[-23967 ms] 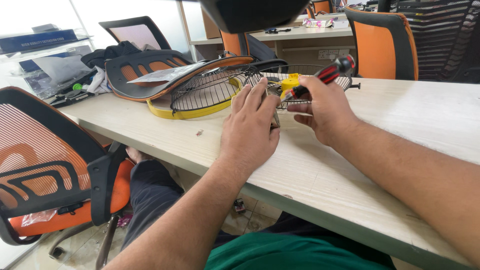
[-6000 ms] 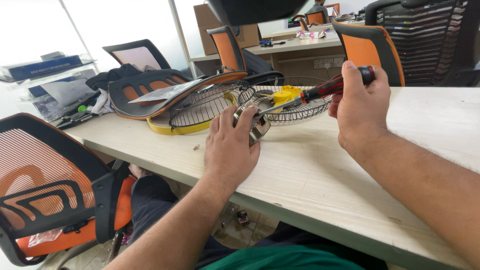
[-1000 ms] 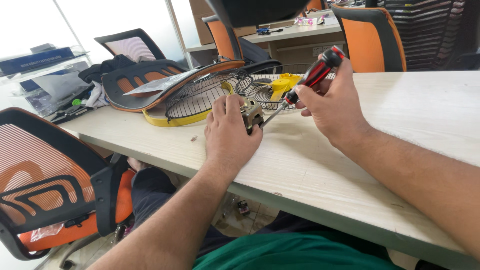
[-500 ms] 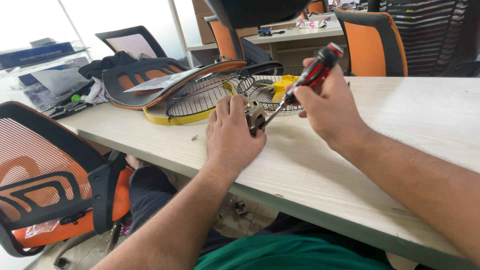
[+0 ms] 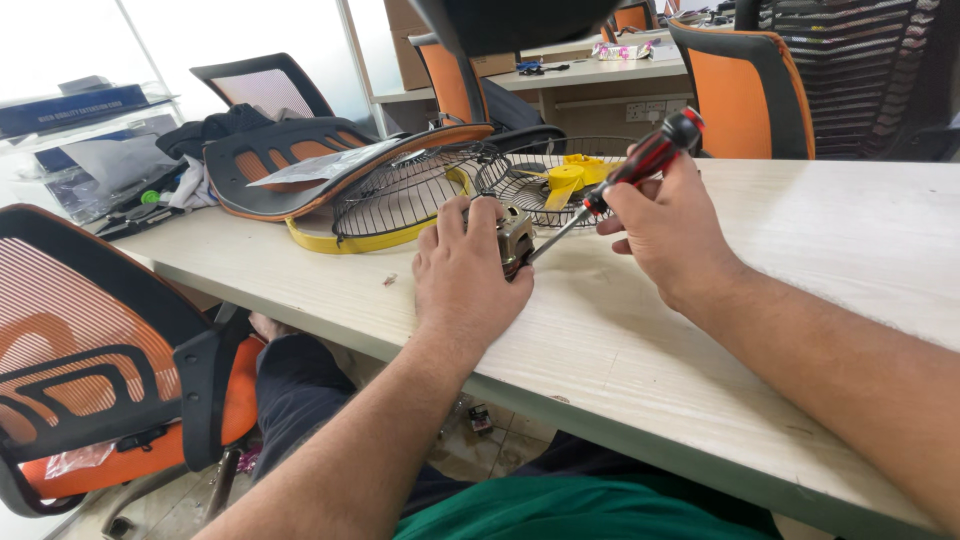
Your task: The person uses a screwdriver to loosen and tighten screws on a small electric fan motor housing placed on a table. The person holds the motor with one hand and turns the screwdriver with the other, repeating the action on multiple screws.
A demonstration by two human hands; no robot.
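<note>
Motor point(image 5: 514, 238) under red-handled screwdriver point(image 5: 640, 165)

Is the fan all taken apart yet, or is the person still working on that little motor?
Looks partly done: the wire guards and yellow blade lie loose on the table. In hand: the left hand grips the small motor while the right hand angles a red-and-black screwdriver into it. The motor work looks unfinished.

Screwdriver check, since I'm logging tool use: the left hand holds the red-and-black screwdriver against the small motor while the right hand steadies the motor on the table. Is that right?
Not quite: the hands are swapped. In the head view the right hand holds the red-and-black screwdriver, its tip at the small motor, and the left hand steadies the motor on the table.
</note>
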